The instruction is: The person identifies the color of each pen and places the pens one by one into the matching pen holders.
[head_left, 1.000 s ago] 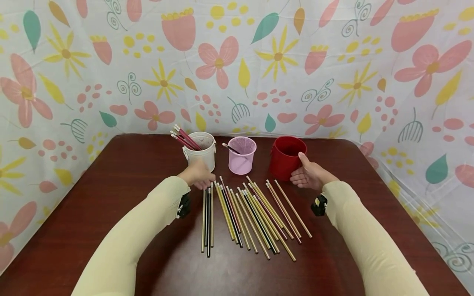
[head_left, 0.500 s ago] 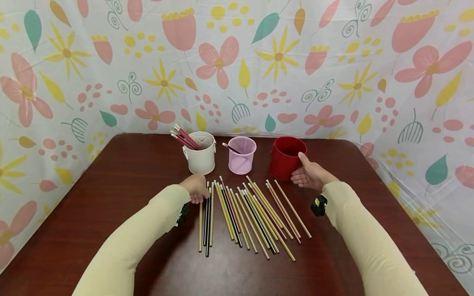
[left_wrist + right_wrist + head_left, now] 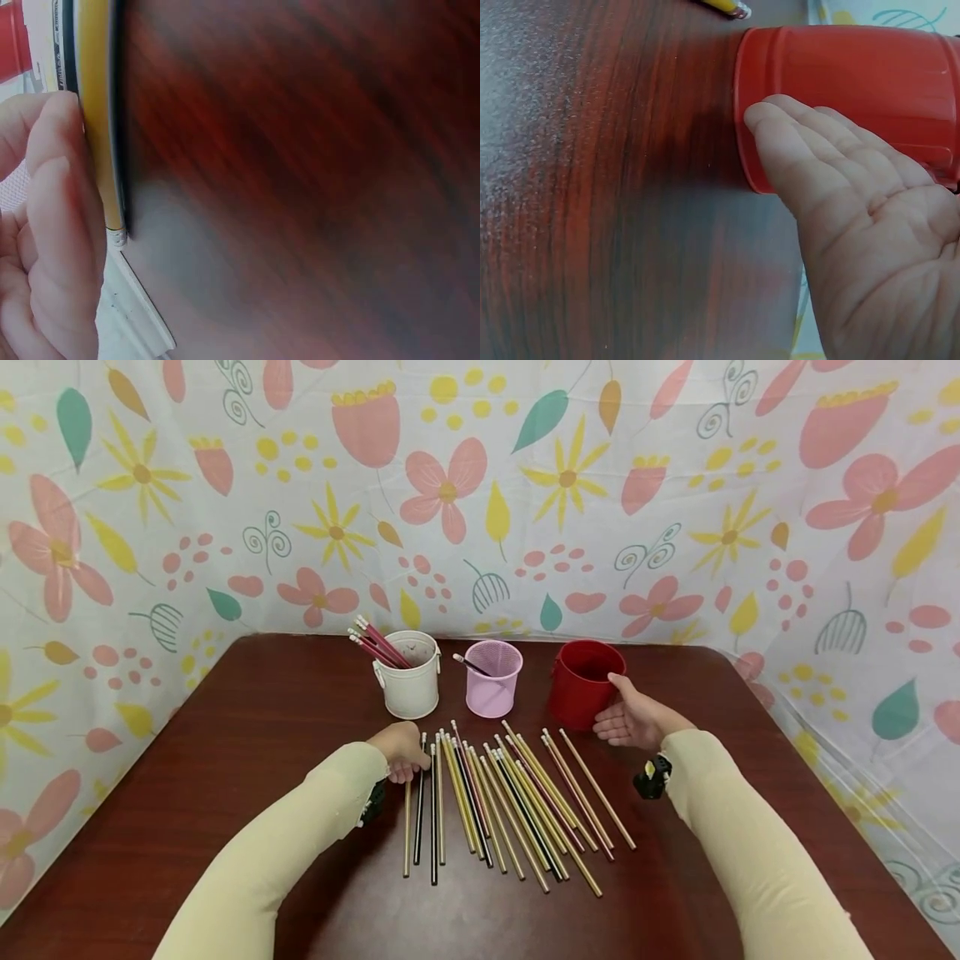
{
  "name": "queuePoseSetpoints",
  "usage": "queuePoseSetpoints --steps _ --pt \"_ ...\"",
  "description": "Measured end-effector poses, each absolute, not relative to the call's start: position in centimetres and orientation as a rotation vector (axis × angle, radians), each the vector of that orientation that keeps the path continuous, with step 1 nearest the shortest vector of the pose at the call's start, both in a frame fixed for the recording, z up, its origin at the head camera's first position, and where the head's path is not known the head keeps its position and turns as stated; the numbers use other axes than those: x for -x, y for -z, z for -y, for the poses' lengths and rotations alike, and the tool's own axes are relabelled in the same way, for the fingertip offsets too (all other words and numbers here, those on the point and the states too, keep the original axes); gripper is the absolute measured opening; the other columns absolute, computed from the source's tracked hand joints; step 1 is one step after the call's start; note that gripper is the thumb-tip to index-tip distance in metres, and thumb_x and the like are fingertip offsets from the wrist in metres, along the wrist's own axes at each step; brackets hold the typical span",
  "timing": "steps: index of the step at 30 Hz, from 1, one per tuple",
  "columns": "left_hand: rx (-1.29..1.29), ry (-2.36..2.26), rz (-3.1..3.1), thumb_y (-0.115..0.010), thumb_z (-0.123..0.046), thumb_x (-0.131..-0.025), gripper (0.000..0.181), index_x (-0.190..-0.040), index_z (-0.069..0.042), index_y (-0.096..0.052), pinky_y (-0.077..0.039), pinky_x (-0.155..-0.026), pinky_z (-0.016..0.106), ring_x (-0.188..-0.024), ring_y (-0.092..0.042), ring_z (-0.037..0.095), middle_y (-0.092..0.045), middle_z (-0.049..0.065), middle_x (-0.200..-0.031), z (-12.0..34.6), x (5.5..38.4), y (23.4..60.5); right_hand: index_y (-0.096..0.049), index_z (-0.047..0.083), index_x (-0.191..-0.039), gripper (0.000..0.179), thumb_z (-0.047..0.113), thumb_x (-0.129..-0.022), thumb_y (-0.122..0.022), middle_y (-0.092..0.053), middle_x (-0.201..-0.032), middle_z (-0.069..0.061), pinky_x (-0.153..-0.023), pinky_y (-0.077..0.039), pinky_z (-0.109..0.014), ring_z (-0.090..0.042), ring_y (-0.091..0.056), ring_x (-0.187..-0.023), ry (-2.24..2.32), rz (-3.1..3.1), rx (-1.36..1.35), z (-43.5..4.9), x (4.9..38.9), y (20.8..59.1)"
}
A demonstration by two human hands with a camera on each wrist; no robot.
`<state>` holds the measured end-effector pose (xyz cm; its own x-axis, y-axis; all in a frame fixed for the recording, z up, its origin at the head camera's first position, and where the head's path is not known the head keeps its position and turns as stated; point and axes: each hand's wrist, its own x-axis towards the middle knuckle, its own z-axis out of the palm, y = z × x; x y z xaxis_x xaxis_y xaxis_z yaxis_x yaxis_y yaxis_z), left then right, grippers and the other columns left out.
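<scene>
My left hand (image 3: pixel 403 748) is low over the eraser ends of the leftmost pencils, its fingers bent. In the left wrist view the fingers lie against a gold pencil (image 3: pixel 94 112) and a black one (image 3: pixel 69 52); whether they pinch either is hidden. Several gold, black and dark red pencils (image 3: pixel 517 802) are fanned out on the table, erasers pointing away. Beside the red bucket (image 3: pixel 577 702) is my right hand (image 3: pixel 637 718), thumb up near the rim. Its fingers stretch along the bucket's wall in the right wrist view.
A white bucket (image 3: pixel 411 693) with several dark red pencils (image 3: pixel 382 647) stands at the back left. Between the buckets is a pink mesh cup (image 3: pixel 491 693) with one black pencil (image 3: pixel 472 666). A flowered cloth (image 3: pixel 450 568) hangs behind the dark wooden table (image 3: pixel 285 743).
My left hand has come down from in front of the white bucket to the leftmost pencils. Those pencils have spread apart. My right hand has stayed by the red bucket.
</scene>
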<state>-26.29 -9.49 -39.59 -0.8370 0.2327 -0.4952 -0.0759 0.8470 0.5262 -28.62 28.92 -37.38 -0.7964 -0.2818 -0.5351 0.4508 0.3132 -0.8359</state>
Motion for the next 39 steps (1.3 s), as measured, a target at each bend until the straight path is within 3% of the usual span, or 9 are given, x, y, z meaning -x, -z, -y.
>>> queuePoseSetpoints --steps 8,18,27,34,39 --pt "-0.135 -0.725 -2.464 -0.061 -0.008 -0.086 0.021 -0.068 0.003 -0.062 -0.051 -0.045 0.027 -0.044 -0.055 0.015 -0.061 0.009 -0.055 9.4 26.2 39.2 -0.024 -0.019 -0.139 0.09 0.06 -0.097 -0.015 -0.053 -0.13 -0.026 -0.095 -0.046 -0.034 -0.032 -0.055 -0.117 1.525 -1.965 -0.116 -29.8 29.0 36.8" --pt "-0.168 -0.801 -2.502 -0.061 -0.011 -0.087 0.024 -0.068 0.003 -0.062 -0.053 -0.047 0.028 -0.045 -0.057 0.013 -0.062 0.009 -0.057 9.5 26.8 37.7 -0.023 -0.019 -0.141 0.087 0.056 -0.096 -0.015 -0.052 -0.133 -0.026 -0.096 -0.046 -0.033 -0.031 -0.054 -0.118 1.457 -1.98 -0.106 -30.6 29.4 36.0" --pt "-0.22 -0.944 -2.533 -0.058 -0.009 -0.087 0.023 -0.066 0.0 -0.059 -0.056 -0.052 0.031 -0.045 -0.058 0.011 -0.063 0.008 -0.058 9.9 27.0 36.2 -0.02 -0.021 -0.141 0.117 0.08 -0.082 -0.006 -0.028 -0.145 -0.035 -0.103 -0.039 -0.042 -0.04 -0.042 -0.129 1.334 -2.029 -0.104 -30.9 29.3 36.5" --pt "-0.327 -1.145 -2.545 -0.058 -0.008 -0.087 0.02 -0.079 0.008 -0.068 -0.055 -0.052 0.029 -0.047 -0.06 0.011 -0.067 0.013 -0.064 10.0 27.0 34.3 -0.025 -0.02 -0.139 0.108 0.075 -0.088 -0.016 -0.05 -0.133 -0.029 -0.092 -0.049 -0.033 -0.026 -0.06 -0.109 1.45 -2.01 -0.11 -30.2 29.6 36.7" --pt "-0.44 -1.284 -2.602 -0.059 -0.007 -0.088 0.02 -0.082 0.01 -0.069 -0.055 -0.054 0.026 -0.052 -0.062 0.009 -0.068 0.012 -0.067 10.1 26.9 32.8 -0.023 -0.021 -0.139 0.104 0.07 -0.092 -0.014 -0.058 -0.125 -0.025 -0.091 -0.05 -0.034 -0.027 -0.062 -0.107 1.517 -1.954 -0.087 -29.6 29.8 36.9"
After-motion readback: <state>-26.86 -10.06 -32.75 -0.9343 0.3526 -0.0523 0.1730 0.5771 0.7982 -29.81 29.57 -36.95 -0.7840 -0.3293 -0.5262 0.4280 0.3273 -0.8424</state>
